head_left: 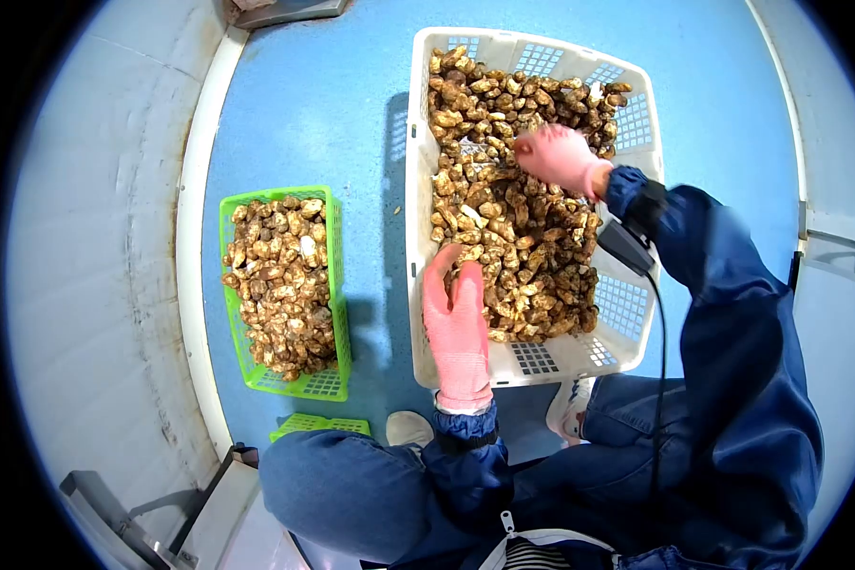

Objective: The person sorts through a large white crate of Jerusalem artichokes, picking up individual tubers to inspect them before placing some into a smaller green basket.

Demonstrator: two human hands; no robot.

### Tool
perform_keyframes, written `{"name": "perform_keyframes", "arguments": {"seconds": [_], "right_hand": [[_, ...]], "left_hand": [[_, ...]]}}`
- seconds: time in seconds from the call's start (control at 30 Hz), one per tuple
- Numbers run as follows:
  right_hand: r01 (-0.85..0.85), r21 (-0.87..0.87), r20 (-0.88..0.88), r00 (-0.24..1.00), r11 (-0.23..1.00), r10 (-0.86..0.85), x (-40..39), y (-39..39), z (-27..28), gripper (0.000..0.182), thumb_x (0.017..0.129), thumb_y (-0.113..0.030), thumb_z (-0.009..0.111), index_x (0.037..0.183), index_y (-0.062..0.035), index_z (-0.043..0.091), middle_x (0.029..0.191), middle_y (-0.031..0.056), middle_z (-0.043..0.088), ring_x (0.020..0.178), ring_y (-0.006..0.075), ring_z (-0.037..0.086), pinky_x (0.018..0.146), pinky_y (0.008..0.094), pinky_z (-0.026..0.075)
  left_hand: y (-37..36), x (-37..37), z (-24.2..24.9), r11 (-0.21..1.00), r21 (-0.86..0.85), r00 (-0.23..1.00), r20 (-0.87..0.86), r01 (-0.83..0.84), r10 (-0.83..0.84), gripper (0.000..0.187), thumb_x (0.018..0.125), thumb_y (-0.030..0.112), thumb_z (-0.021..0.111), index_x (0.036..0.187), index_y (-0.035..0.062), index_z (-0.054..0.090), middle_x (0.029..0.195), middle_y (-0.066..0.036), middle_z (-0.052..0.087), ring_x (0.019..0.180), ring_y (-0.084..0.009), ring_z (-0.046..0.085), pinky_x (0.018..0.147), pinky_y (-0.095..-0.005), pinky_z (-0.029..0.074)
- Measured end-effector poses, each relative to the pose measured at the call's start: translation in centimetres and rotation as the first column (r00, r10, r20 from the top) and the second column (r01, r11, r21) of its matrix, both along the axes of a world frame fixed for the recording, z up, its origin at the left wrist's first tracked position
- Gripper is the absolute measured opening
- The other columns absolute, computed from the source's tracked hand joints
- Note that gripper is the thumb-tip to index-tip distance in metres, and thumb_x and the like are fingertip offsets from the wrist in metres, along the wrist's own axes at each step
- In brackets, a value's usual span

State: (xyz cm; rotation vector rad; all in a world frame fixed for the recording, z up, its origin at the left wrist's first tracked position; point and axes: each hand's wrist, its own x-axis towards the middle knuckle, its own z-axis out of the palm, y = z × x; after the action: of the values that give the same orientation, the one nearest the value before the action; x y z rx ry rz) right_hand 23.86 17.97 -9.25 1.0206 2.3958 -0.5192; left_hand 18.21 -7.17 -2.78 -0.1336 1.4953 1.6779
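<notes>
A white plastic crate (532, 359) on the blue floor holds a heap of brown, lumpy shells (522, 237). My left hand (456, 323), in a pink glove, rests flat on the near left part of the heap with its fingers together, and I cannot see whether it holds anything. My right hand (559, 157), also in a pink glove, reaches into the far part of the crate with fingers curled down on the shells. Whether it grips one is hidden. A green basket (332, 285) to the left is filled with the same brown shells (280, 280).
A second green basket (318, 425) peeks out near my left knee. A white curb (192, 237) runs along the left of the blue floor. My white shoes (408, 427) sit right in front of the crate. A black device (625, 245) with a cable hangs at my right forearm.
</notes>
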Motion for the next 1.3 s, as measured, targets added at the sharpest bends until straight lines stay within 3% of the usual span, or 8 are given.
{"name": "perform_keyframes", "arguments": {"seconds": [0.2,0.37,0.53,0.57,0.63,0.83,1.1,1.3], "right_hand": [[-0.184,0.392,0.121,0.982,0.902,0.147,-4.2,0.7,-2.6,0.033,0.09,-0.029,0.048,0.092,-0.0011,0.066,0.081,0.0111,0.067,0.071,0.0236,0.065,0.07,0.0355,0.054],[0.283,-0.474,-0.2,0.887,0.834,-0.415,-1.6,-1.4,2.9,0.036,0.085,-0.038,0.057,0.093,-0.0047,0.068,0.073,0.0059,0.065,0.064,0.0126,0.061,0.066,0.0281,0.052],[-0.302,-0.702,-0.409,0.912,0.645,-0.018,0.4,-7.2,7.0,0.036,0.085,-0.03,0.059,0.11,-0.0057,0.066,0.082,0.0053,0.069,0.069,0.012,0.064,0.062,0.0283,0.053],[-0.092,-0.766,-0.184,0.98,0.636,-0.08,-0.3,-6.0,7.2,0.038,0.084,-0.027,0.059,0.116,-0.0067,0.063,0.087,0.0065,0.07,0.071,0.0135,0.065,0.068,0.029,0.054],[-0.022,-0.315,-0.241,0.969,0.949,-0.057,-1.1,-2.7,4.3,0.036,0.087,-0.029,0.048,0.11,-0.0066,0.066,0.091,0.0086,0.07,0.076,0.0195,0.066,0.077,0.0347,0.053],[0.038,0.245,0.016,0.999,0.969,-0.043,-2.0,0.7,-4.1,0.033,0.084,-0.028,0.052,0.097,-0.0018,0.068,0.095,0.0159,0.068,0.085,0.0289,0.066,0.077,0.037,0.053],[0.231,-0.295,-0.203,0.933,0.927,-0.297,1.3,-1.8,1.4,0.029,0.083,-0.026,0.054,0.101,-0.0081,0.068,0.07,0.0061,0.067,0.06,0.0151,0.065,0.064,0.0294,0.052],[0.036,0.0,-0.236,0.971,0.999,-0.035,0.0,-1.6,-0.7,0.031,0.085,-0.031,0.05,0.103,-0.014,0.069,0.09,0.0086,0.069,0.084,0.0254,0.066,0.079,0.0349,0.052]], "left_hand": [[0.1,0.2,-0.3,0.981,0.151,0.988,0.078,0.118,-0.131,0.036,0.097,0.022,0.05,0.123,-0.0013,0.05,0.119,-0.013,0.056,0.109,-0.0239,0.055,0.09,-0.0358,0.045],[0.0,0.7,-1.7,0.988,0.144,0.985,0.148,0.063,-0.085,0.04,0.096,0.024,0.052,0.129,0.0027,0.046,0.12,-0.012,0.056,0.11,-0.0241,0.055,0.09,-0.0383,0.045],[-0.5,1.9,-3.8,0.977,0.203,0.93,0.367,-0.063,-0.017,0.049,0.094,0.03,0.056,0.135,0.0075,0.041,0.119,-0.011,0.057,0.105,-0.0236,0.057,0.084,-0.0342,0.046],[-0.8,1.8,-4.5,0.977,0.21,0.939,0.344,-0.043,-0.032,0.046,0.094,0.031,0.056,0.13,0.0059,0.045,0.115,-0.011,0.058,0.099,-0.0217,0.059,0.076,-0.0306,0.047],[-1.2,1.3,-4.5,0.976,0.211,0.937,0.348,-0.05,-0.027,0.043,0.094,0.032,0.055,0.127,0.0052,0.047,0.112,-0.012,0.059,0.096,-0.0206,0.06,0.072,-0.0297,0.046],[-1.0,0.6,-2.7,0.962,0.272,0.949,0.304,-0.001,-0.085,0.03,0.094,0.029,0.056,0.113,0.0046,0.054,0.106,-0.012,0.061,0.09,-0.0209,0.061,0.069,-0.0299,0.046],[-0.3,0.4,-2.7,0.987,0.149,0.915,0.402,-0.066,0.001,0.026,0.092,0.028,0.059,0.106,0.0065,0.057,0.103,-0.011,0.061,0.084,-0.0179,0.058,0.072,-0.032,0.049],[0.0,0.6,-2.3,0.982,0.161,0.911,0.411,-0.103,0.028,0.031,0.094,0.029,0.056,0.111,0.0034,0.056,0.099,-0.011,0.064,0.074,-0.0145,0.057,0.061,-0.0274,0.046]]}}
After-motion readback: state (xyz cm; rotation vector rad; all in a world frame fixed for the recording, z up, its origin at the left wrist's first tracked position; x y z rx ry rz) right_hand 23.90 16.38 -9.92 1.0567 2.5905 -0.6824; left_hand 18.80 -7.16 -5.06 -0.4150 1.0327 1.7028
